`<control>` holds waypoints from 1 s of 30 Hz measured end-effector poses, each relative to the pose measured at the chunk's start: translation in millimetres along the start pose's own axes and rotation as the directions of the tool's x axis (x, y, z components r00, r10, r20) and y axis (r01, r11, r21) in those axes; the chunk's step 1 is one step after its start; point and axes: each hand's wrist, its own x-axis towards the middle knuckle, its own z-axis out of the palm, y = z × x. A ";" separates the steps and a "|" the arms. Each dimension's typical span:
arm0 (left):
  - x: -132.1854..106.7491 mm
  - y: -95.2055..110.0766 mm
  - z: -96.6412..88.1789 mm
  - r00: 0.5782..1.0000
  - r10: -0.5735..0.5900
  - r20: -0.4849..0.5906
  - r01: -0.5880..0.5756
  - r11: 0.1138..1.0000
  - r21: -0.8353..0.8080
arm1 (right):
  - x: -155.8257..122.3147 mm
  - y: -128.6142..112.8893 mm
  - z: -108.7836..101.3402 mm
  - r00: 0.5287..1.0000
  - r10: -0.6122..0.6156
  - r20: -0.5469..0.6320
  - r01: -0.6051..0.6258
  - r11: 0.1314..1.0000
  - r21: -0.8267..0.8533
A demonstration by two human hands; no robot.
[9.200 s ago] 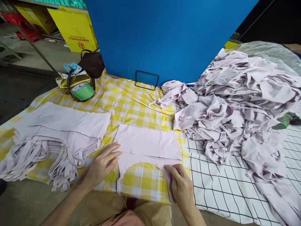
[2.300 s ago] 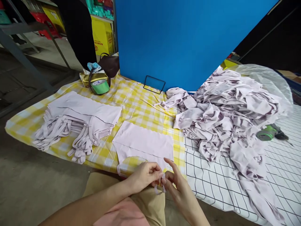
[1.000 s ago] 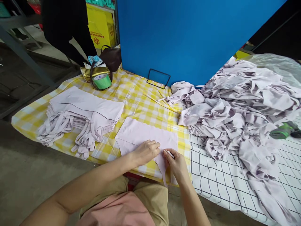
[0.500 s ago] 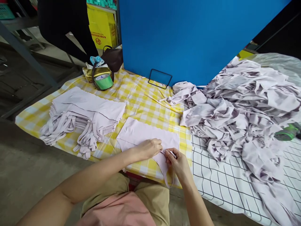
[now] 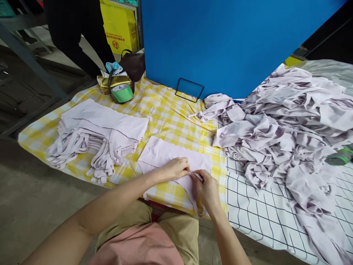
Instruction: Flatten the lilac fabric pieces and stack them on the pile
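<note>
Working on a pale garment [image 5: 162,154] lying flat on the yellow checked cloth [image 5: 171,114], close to the front edge, between the folded stack [image 5: 104,127] on the left and the loose heap [image 5: 289,117] on the right; pinching a thin strap [image 5: 192,173] at the garment's near edge with the left hand [image 5: 175,169], with fingers curled together and tips closed on it; pinching the same strap just beside with the right hand [image 5: 206,189], with thumb pressing against forefinger and both hands nearly touching. Judging the grip as the weak point: holding so narrow a strip by fingertips alone, and so risking a slip on any sideways tug; probably also risking a twist in the strap by rolling it between the tips; judging the flat panel as barely anchored, with little more than the left hand resting on it, and so risking dragging it out of square or wrinkling it while pulling the strap, the more so on a cloth looking glossy and slick; leaving part of the garment hanging over the front edge beside the right wrist, possibly inviting a slide toward the lap; working near the heap's trailing ends, though well apart from the stack, and possibly risking a snag on a stray piece when reaching right.
</note>
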 end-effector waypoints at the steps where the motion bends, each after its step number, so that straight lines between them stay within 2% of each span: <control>1: 0.3 0.6 -0.6 1.000 -0.005 0.005 0.005 1.000 -0.001 | 0.4 0.2 0.0 1.000 -0.016 0.003 0.016 1.000 -0.021; 7: 0.5 2.9 -3.0 0.999 -0.037 0.023 0.037 0.999 -0.015 | 1.7 2.6 0.2 0.996 -0.089 0.018 0.090 0.990 -0.108; 17: 0.4 -0.2 -2.8 1.000 -0.008 0.024 0.009 1.000 -0.028 | 3.7 4.9 1.0 0.979 -0.202 0.018 0.201 0.951 -0.234; 24: 0.7 -0.4 -2.2 1.000 -0.010 0.018 0.011 0.999 -0.033 | 6.8 5.3 -1.6 0.969 -0.240 0.066 0.249 0.932 -0.263; 30: -0.2 -5.0 3.4 1.000 0.003 -0.006 -0.004 1.000 -0.031 | 6.8 1.9 -1.1 0.966 -0.254 0.051 0.258 0.928 -0.267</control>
